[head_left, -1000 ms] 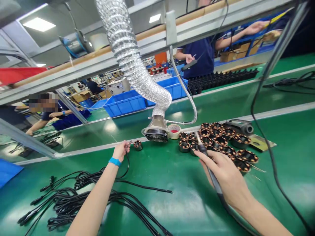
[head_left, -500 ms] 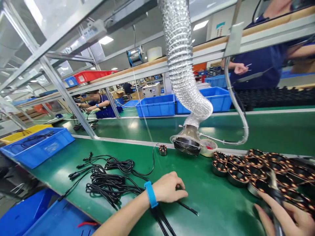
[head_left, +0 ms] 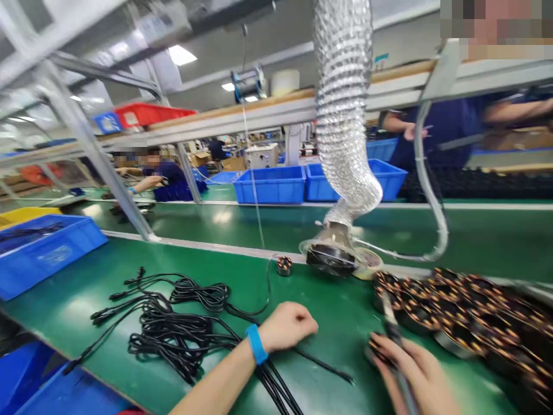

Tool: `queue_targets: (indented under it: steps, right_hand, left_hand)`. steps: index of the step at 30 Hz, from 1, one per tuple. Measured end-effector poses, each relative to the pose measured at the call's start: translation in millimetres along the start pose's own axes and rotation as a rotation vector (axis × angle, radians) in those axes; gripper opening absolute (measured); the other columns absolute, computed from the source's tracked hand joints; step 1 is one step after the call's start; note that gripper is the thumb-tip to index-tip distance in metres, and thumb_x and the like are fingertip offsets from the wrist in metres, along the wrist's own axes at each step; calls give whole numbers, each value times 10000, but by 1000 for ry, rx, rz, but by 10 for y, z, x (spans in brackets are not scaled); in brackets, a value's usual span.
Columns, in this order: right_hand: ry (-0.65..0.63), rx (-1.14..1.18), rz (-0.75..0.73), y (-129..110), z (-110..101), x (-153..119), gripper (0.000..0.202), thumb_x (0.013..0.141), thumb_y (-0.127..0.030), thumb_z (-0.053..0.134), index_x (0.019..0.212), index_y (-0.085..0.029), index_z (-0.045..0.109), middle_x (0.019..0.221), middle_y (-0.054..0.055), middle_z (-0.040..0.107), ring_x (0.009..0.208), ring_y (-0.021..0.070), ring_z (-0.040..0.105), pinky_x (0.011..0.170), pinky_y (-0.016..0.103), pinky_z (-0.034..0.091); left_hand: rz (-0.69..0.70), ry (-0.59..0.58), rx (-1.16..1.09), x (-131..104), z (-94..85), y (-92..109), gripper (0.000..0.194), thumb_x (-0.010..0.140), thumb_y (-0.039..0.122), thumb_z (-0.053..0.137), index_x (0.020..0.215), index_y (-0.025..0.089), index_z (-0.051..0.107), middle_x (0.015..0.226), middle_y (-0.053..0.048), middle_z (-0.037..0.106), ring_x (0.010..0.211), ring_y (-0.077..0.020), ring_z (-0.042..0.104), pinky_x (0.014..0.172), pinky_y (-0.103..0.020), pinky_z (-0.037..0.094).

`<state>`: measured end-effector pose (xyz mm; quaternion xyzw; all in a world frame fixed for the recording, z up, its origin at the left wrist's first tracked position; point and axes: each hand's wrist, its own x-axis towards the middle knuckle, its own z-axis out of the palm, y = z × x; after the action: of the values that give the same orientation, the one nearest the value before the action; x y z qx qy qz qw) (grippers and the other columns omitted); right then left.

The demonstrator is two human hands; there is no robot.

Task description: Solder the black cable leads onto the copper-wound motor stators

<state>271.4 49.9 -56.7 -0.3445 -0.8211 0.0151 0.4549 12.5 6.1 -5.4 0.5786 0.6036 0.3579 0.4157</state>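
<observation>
My left hand [head_left: 290,327], with a blue wristband, rests over black cables [head_left: 181,334]. Its fingers are curled; whether anything is inside them is hidden. One cable end [head_left: 328,366] comes out from beneath that hand and points right. My right hand [head_left: 415,369] is closed around a slim tool like a soldering iron [head_left: 391,320], its pale tip pointing away from me. Between that hand's thumb and finger is a small copper-wound stator [head_left: 375,349], partly covered and blurred. Many more stators [head_left: 458,334] stand grouped to the right. A single stator [head_left: 284,266] sits further back.
A fume extraction hood [head_left: 330,253] hangs on a silver duct [head_left: 345,104] over the bench, beside a tape roll [head_left: 368,262]. Blue bins [head_left: 270,184] stand across the bench. Another blue bin [head_left: 52,251] is at left. Co-workers [head_left: 170,176] are behind.
My right hand has moved left, away from the stator group, and now carries a stator along with the tool. My left hand stays over the cables, its fingers more tightly curled. The view has shifted slightly.
</observation>
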Motion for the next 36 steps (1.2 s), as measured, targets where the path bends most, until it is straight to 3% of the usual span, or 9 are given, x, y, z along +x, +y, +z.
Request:
queue_targets:
  steps: [2, 3, 5, 7, 10, 15, 20, 27, 36]
  right_hand:
    - [-36, 67, -5, -320, 43, 172, 295, 947, -159, 484, 1208, -276, 553, 1062, 79, 524, 859, 207, 659, 711, 327, 602]
    - [-131, 138, 3, -431, 76, 267, 307, 947, -141, 476, 1220, -264, 541, 1084, 76, 513, 907, 193, 651, 765, 318, 594]
    - [-314, 301, 19, -552, 156, 439, 343, 933, -89, 461, 1230, -247, 528, 1119, 69, 492, 958, 161, 630, 851, 305, 567]
    - [-413, 421, 16, -587, 227, 547, 380, 914, -61, 469, 1240, -246, 529, 1125, 61, 478, 961, 143, 609, 872, 296, 549]
    - [-390, 497, 14, -599, 308, 578, 413, 877, -85, 559, 1253, -251, 520, 1140, 58, 472, 944, 143, 594, 863, 305, 545]
    - [-264, 339, 78, -619, 398, 526, 486, 796, -218, 755, 1230, -270, 542, 1134, 81, 506, 1019, 237, 563, 896, 429, 534]
    - [-257, 295, 140, -608, 442, 521, 470, 792, -209, 754, 1212, -253, 548, 1137, 88, 498, 984, 233, 575, 869, 419, 540]
    - [-295, 426, 134, -536, 409, 541, 466, 796, -94, 649, 1221, -237, 525, 1147, 64, 462, 871, 144, 606, 807, 307, 544]
    - [-222, 417, 104, -519, 417, 561, 432, 825, -124, 616, 1230, -249, 534, 1145, 77, 490, 890, 169, 666, 808, 313, 573]
  left_hand:
    - [-76, 71, -139, -21, -85, 41, 423, 858, 485, 563, 686, 141, 739, 587, -8, 563, 526, -111, 425, 511, -241, 293]
    - [-120, 99, -201, -18, -122, 46, 493, 878, 544, 521, 690, 137, 728, 512, 22, 466, 463, -96, 335, 469, -240, 233]
    - [-165, 115, -289, 5, -165, 36, 573, 886, 615, 481, 688, 130, 713, 452, 61, 322, 421, -83, 226, 439, -244, 153]
    - [-163, 141, -333, 23, -162, 16, 567, 860, 641, 527, 707, 126, 709, 460, 74, 284, 421, -75, 204, 434, -244, 126]
    - [-145, 205, -344, 41, -101, -12, 477, 791, 603, 662, 799, 128, 707, 522, 64, 385, 435, -61, 237, 430, -234, 131]
    - [-159, 250, -428, 156, -25, -63, 413, 727, 500, 767, 909, 139, 682, 621, 37, 531, 431, -44, 279, 412, -221, 144]
    - [-226, 131, -530, 204, -115, -81, 377, 730, 469, 773, 714, 129, 610, 548, 65, 434, 404, -18, 207, 393, -205, 87]
    - [-312, -85, -765, 97, -120, 27, 354, 709, 399, 822, 786, 102, 645, 618, 49, 493, 410, 22, 145, 389, -180, 59]
    - [-228, 203, -586, 187, -62, -29, 432, 706, 519, 762, 791, 121, 618, 597, 42, 520, 383, -3, 233, 382, -209, 76]
